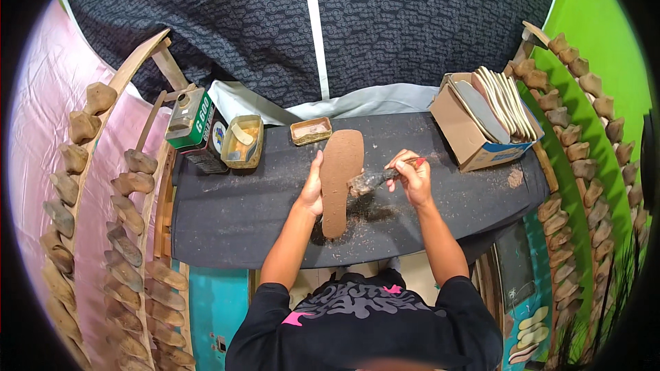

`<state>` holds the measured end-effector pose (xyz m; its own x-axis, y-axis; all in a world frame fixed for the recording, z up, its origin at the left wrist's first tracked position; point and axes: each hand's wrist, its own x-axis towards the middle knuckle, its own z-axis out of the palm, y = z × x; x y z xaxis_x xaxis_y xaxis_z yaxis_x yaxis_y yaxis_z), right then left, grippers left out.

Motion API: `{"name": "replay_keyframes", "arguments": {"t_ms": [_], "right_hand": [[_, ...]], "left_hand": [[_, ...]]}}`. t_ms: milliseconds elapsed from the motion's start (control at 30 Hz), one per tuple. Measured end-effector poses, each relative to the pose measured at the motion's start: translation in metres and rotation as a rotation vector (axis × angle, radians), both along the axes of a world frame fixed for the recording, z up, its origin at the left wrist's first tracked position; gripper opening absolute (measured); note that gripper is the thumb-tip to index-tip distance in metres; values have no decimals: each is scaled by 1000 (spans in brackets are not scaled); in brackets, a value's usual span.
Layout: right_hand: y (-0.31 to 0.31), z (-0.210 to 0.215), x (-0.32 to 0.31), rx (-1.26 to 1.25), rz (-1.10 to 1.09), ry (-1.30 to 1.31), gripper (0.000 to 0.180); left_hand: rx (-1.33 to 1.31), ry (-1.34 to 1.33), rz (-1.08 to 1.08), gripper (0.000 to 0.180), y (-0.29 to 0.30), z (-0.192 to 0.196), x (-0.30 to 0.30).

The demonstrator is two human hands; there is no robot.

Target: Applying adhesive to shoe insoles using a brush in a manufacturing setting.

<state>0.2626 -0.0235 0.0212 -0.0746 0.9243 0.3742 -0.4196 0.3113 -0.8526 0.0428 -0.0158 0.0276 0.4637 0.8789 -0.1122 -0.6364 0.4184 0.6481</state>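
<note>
My left hand (313, 185) grips a brown shoe sole (342, 178) by its left edge, the sole held up over the table with its long side pointing away from me. In my right hand (411, 177) is a paintbrush (375, 180) with a red-tipped handle, pinched between thumb and fingers. Its worn bristle end meets or lies very close to the sole's right edge. Brown crumbs lie on the dark cloth (240, 213) beneath the sole.
A small tray (311, 130) of pale material sits behind the sole. To the left stand a green metal can (196, 127) and a yellowish container (242, 141). A cardboard box (474, 124) of insoles (498, 103) is at right. Racks of wooden shoe lasts (124, 213) flank the table.
</note>
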Motion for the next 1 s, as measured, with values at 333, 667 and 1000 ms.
{"name": "replay_keyframes", "arguments": {"t_ms": [333,667,1000], "right_hand": [[6,22,-8,86,-131,98,12],[-2,25,-19,83,21,88,11],[-10,-1,-30,-24,121,78,13]], "left_hand": [[126,-71,-46,74,8,0,2],[-1,-149,-107,74,8,-4,6],[5,-197,-225,74,1,-5,6]]}}
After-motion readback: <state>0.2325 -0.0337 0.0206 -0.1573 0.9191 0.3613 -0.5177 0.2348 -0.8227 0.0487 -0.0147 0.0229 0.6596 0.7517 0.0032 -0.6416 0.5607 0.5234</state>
